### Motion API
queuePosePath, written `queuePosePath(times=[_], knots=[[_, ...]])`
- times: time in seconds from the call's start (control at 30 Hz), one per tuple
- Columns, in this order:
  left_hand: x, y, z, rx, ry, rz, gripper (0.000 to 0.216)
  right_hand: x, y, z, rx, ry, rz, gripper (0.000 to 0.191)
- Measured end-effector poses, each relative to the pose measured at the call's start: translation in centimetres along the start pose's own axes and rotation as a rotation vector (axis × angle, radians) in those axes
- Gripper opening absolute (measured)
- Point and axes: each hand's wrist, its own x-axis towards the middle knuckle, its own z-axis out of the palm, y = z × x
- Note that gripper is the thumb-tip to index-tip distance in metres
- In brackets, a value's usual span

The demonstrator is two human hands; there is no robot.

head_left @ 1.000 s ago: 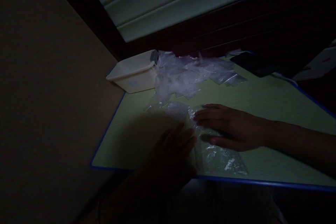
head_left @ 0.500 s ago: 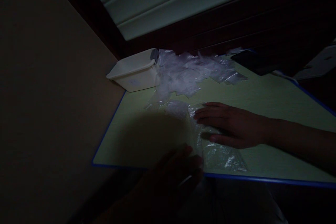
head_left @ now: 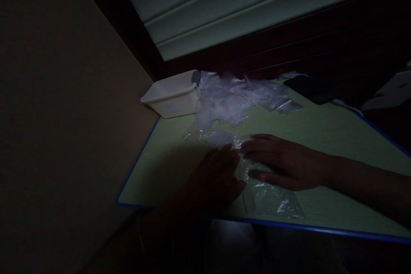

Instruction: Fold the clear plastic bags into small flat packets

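A clear plastic bag [head_left: 272, 201] lies flat near the front edge of the pale green table [head_left: 346, 145]. Over its upper part rests my right hand [head_left: 279, 160], fingers stretched out to the left and thumb apart. My left hand [head_left: 220, 175], in deep shadow, lies at the bag's left edge with its fingers reaching forward and the thumb apart. The fingertips of both hands almost meet at the bag's top left. Just beyond the left fingertips is a small clear packet [head_left: 220, 138] with whitish contents.
Behind, a heap of clear packets [head_left: 234, 98] spreads beside a white plastic bin [head_left: 180, 102]. A dark flat object [head_left: 311, 88] lies at the back right. A wall [head_left: 80, 115] borders the left, and a blue edging [head_left: 289, 224] runs round the table.
My left hand has moved forward from the table's front edge to beside my right fingertips. My right hand stays on the bag. The whole view has shifted slightly.
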Motion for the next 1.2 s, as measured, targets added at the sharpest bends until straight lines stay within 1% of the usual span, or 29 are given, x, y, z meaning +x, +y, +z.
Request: queuePosePath(times=[0.13,0.3,0.47,0.63,0.77,0.87,0.93,1.03,1.1,1.2], knots=[[0.9,-0.4,0.3,0.047,-0.011,-0.031,0.048,0.0,0.0,0.0,0.019,-0.001,0.026,0.045],[1.1,-1.1,0.5,0.051,-0.011,-0.016,0.048,0.0,-0.1,0.0,0.049,0.012,0.027,0.044],[1.4,-1.6,0.6,0.030,-0.003,-0.011,0.043,0.1,-0.2,-0.1,0.055,0.019,0.024,0.043],[1.8,-1.7,0.8,0.015,0.000,-0.024,0.048,-0.1,-0.1,0.0,0.050,0.006,0.036,0.044],[1.9,-1.7,0.8,-0.003,0.039,-0.001,0.046,-0.1,-0.1,0.1,0.047,0.010,0.029,0.045],[1.6,-1.7,0.6,-0.022,0.108,-0.013,0.036,-0.1,-0.1,0.0,0.052,0.031,0.022,0.044],[1.3,-1.7,0.3,-0.050,0.134,-0.057,0.028,0.0,-0.1,0.0,0.045,0.028,0.017,0.044],[1.1,-1.7,-0.2,-0.157,0.107,-0.166,0.022,0.0,0.0,0.0,0.027,0.020,0.008,0.046],[1.2,-1.6,-0.5,-0.311,0.076,-0.300,0.024,-0.1,0.1,0.1,0.024,0.033,-0.004,0.046],[1.6,-1.7,-0.9,-0.623,0.018,-0.554,0.027,-0.2,0.1,0.2,0.007,0.046,-0.009,0.046]])
